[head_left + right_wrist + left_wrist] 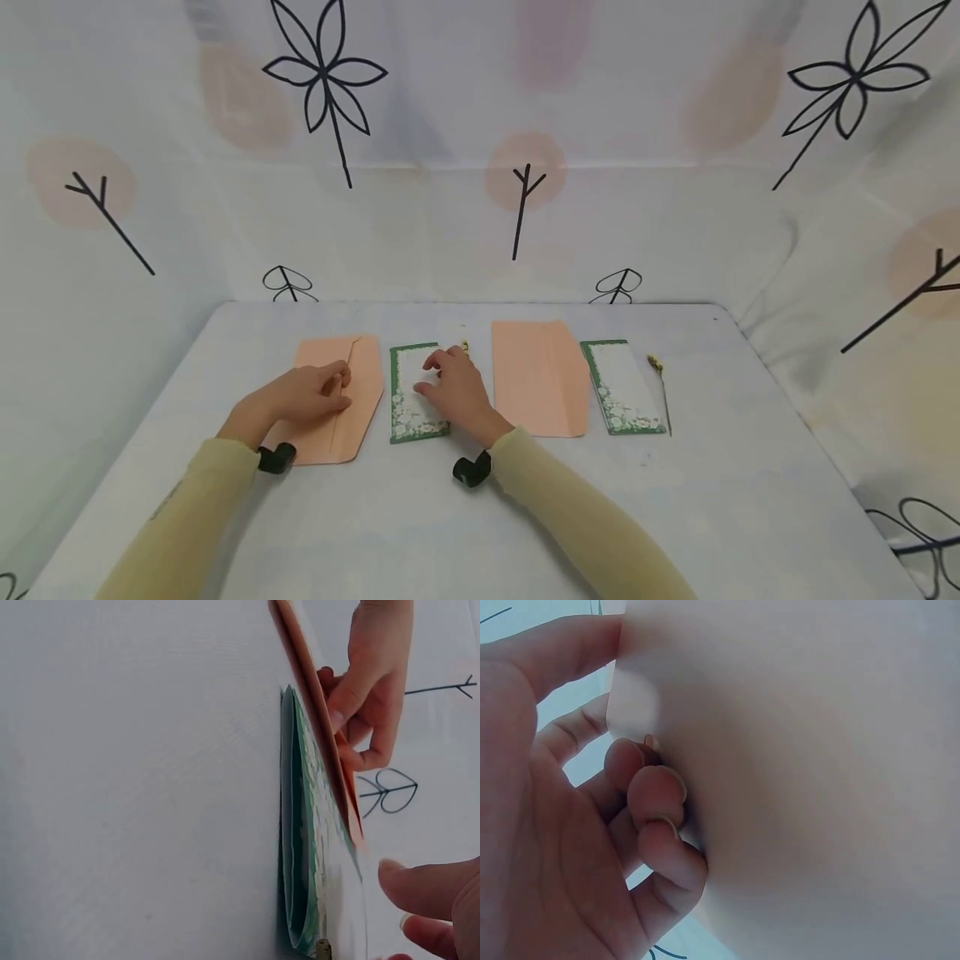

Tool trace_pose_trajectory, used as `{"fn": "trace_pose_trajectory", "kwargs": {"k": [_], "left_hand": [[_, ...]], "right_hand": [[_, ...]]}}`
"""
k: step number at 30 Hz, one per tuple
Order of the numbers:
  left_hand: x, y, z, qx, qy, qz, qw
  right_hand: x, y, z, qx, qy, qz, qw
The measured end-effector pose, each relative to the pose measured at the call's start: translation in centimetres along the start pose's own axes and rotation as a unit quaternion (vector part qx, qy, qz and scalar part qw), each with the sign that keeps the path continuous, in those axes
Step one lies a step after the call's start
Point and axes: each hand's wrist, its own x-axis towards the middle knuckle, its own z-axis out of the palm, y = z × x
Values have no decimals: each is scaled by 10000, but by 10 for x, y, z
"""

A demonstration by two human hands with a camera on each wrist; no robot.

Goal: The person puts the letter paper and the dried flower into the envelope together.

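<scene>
Prob early — both cards (410,408) out, R env (534,383) untouched — L hand (303,393) grips L env (360,421), R hand (459,393) empty, loosely spread.

A curtained nook (room type unclear): leaf-printed cloth (420,225) surrounds a white table (375,533).
</scene>
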Motion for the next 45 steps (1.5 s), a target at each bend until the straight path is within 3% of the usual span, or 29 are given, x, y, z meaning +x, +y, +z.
{"fn": "trace_pose_trajectory", "kwargs": {"k": [4, 16, 29, 35, 45], "left_hand": [[3, -1, 1, -5, -65, -116, 9999], [3, 2, -1, -37, -51, -30, 10000], [3, -3, -3, 1, -55, -6, 10000], [1, -1, -3, -23, -65, -12, 10000], [1, 3, -2, -66, -101, -62, 9999]], "right_hand": [[-2, 1, 0, -152, -158, 233, 9995], [1, -3, 4, -771, -466, 634, 9939], [4, -16, 6, -562, -586, 783, 9936], [3, -18, 8, -702, -581, 752, 9930], [4, -17, 2, -397, -548, 926, 9934]]}}
